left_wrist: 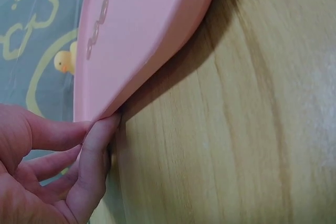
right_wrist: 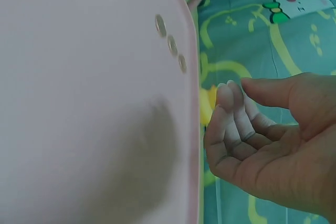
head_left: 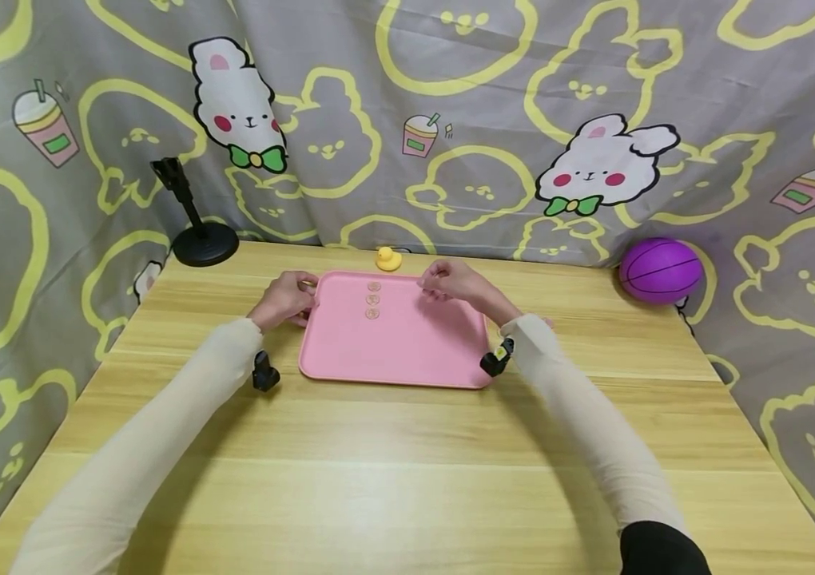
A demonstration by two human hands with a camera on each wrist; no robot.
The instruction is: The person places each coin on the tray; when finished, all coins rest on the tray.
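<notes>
A pink tray (head_left: 407,351) lies on the wooden table. My left hand (head_left: 288,299) pinches its left rim, the thumb above and a bent finger at the underside in the left wrist view. Three small round coins (head_left: 373,300) sit in a column on the tray, toward its far edge. My right hand (head_left: 451,283) is over the tray's far right part, its shadow on the pink surface. In the right wrist view its fingers (right_wrist: 215,135) are loosely bent, the thumb tip close to the fingertips, with nothing visible between them.
Behind the tray stands a yellow rubber duck (head_left: 388,259). A black stand (head_left: 204,243) is at the back left and a purple ball (head_left: 661,271) at the back right. A patterned curtain (head_left: 479,120) hangs along the table's far edge.
</notes>
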